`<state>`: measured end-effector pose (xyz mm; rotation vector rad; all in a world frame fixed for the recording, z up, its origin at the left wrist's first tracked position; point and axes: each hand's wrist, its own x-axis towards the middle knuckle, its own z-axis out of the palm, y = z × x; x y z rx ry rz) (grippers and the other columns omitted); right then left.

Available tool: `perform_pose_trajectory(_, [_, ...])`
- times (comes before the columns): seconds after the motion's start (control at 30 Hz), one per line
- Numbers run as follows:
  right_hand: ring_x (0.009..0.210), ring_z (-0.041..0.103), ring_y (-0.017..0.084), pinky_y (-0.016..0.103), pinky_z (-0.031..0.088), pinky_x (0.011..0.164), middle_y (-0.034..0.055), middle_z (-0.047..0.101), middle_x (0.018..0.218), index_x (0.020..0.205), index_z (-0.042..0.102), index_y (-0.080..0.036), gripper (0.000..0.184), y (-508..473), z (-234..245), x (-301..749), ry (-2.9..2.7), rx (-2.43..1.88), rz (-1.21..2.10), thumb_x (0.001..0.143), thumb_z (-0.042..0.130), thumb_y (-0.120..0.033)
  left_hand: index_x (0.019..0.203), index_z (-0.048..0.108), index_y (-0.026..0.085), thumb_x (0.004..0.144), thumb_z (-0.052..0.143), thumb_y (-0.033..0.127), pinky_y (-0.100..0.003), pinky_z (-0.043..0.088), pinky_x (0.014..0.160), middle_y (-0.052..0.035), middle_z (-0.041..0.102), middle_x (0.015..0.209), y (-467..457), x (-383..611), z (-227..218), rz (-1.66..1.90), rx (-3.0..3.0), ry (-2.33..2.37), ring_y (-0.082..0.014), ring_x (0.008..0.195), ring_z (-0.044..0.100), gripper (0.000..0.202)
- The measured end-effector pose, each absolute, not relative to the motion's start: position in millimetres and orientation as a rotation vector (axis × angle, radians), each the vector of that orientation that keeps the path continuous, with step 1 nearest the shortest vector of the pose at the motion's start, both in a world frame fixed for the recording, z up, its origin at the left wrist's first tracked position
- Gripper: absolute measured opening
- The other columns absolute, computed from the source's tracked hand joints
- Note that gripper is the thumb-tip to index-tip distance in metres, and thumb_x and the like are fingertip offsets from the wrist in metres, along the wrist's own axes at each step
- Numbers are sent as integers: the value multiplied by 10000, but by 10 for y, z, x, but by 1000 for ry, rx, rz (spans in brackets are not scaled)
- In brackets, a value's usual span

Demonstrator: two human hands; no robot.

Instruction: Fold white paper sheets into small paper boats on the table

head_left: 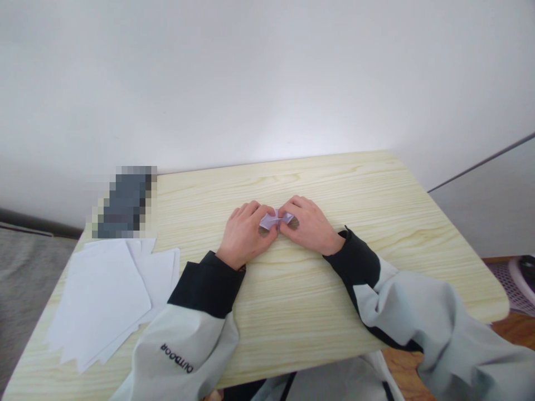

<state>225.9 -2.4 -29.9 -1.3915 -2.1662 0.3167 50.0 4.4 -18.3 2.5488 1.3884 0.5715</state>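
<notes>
A small folded piece of paper [270, 221], pale with a lilac tint, is pinched between both hands just above or on the middle of the table. My left hand [246, 231] grips its left side with thumb and index finger. On its right side, my right hand [307, 223] holds it the same way. The fingertips of both hands nearly meet at the paper's centre. Parts of the folds are hidden behind the fingers.
Loose white paper sheets [104, 295] lie in a fanned pile at the table's left. Behind them is a dark, pixelated object [125, 200]. The wooden table [334, 172] meets a white wall [267, 72]. A pinkish basket [507, 284] stands at the lower right.
</notes>
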Motion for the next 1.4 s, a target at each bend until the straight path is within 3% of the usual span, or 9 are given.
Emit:
perform_pose_trajectory(1.07, [903,568,194,328,449,821,67,611,947,944,650,-182,158,-26,-315,2285,-2140,-1307,332,826,560,-236,1018,636,220,837,552,293,-341,442,812,-45,607,919,57,489,-200,627,2523,1370,-208,898,561,212])
perform_pose_trajectory(1.27, [674,554,120,259,477,665,39,648,900,1027,628,-179,237,59,-332,2463,-2008,-1199,597,830,615,-311,1088,610,188,851,566,333,-292,494,758,-52,614,987,117,444,-284,814,2275,1348,-160,815,589,281])
perform_pose_trajectory(1.4, [688,597,122,245,491,654,25,682,831,938,682,-187,181,102,-346,2560,-1916,-1225,672,831,625,-322,1106,626,183,839,595,356,-276,508,730,-56,624,1028,133,437,-298,846,2178,1369,-141,777,598,320])
